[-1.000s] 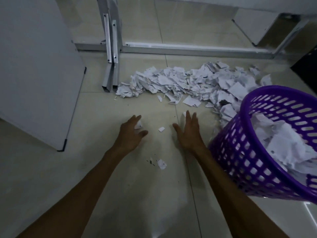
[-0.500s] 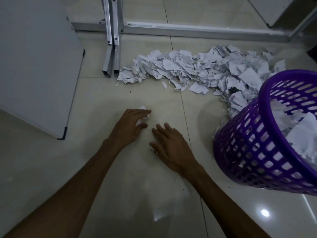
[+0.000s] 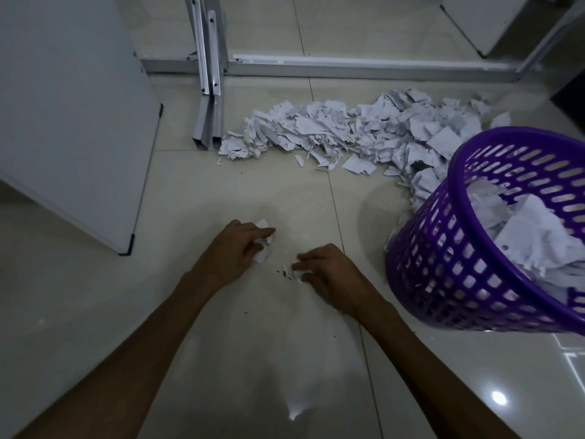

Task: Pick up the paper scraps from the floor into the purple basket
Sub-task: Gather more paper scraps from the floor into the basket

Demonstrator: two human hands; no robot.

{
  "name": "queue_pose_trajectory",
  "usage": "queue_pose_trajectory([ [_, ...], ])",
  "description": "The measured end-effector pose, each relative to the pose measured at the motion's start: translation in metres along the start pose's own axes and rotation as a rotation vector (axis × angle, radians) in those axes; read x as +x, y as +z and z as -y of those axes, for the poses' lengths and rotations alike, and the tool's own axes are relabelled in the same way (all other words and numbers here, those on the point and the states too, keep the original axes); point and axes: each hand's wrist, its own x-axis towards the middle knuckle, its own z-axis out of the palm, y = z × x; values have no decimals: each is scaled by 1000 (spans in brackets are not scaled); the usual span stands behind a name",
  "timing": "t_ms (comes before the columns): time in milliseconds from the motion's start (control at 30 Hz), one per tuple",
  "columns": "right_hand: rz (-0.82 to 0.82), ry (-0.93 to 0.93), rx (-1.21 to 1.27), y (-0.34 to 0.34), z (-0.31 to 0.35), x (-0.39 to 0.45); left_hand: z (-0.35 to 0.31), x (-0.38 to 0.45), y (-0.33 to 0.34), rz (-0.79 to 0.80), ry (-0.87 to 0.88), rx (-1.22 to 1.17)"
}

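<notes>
A long heap of torn white paper scraps (image 3: pixel 354 128) lies on the tiled floor at the back. The purple basket (image 3: pixel 443 270) stands tilted at the right, part-filled with scraps. My left hand (image 3: pixel 235 251) is low over the floor in the middle, its fingers curled round a few white scraps (image 3: pixel 264 248). My right hand (image 3: pixel 329 274) is just to its right, its fingertips pinching a small scrap (image 3: pixel 297 275) against the floor. Tiny bits lie between my two hands.
A white board (image 3: pixel 72 122) leans at the left, its corner on the floor. A metal frame leg (image 3: pixel 207 90) and a floor rail (image 3: pixel 364 68) run behind the heap. Another white panel (image 3: pixel 484 20) is at the top right.
Both hands have drawn back toward me from the heap. My left hand has kept its scraps. My right hand, flat on the floor before, now curls its fingers on a small scrap.
</notes>
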Motion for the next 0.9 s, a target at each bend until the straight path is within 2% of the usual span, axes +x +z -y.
queue_pose_trajectory([
  [133,-107,33,79,-1,7,-1,-3,1,1,-7,-62,-10],
  [300,-115,108,96,6,18,-9,-3,3,3,-96,-200,-77],
  [533,-84,68,-56,15,31,8,-16,-5,8,-139,-167,75],
  [733,-84,104,-86,16,33,13,-30,-13,10,-243,-403,-201],
  [900,-66,254,-57,14,39,14,-41,-11,2,-189,-572,-412],
])
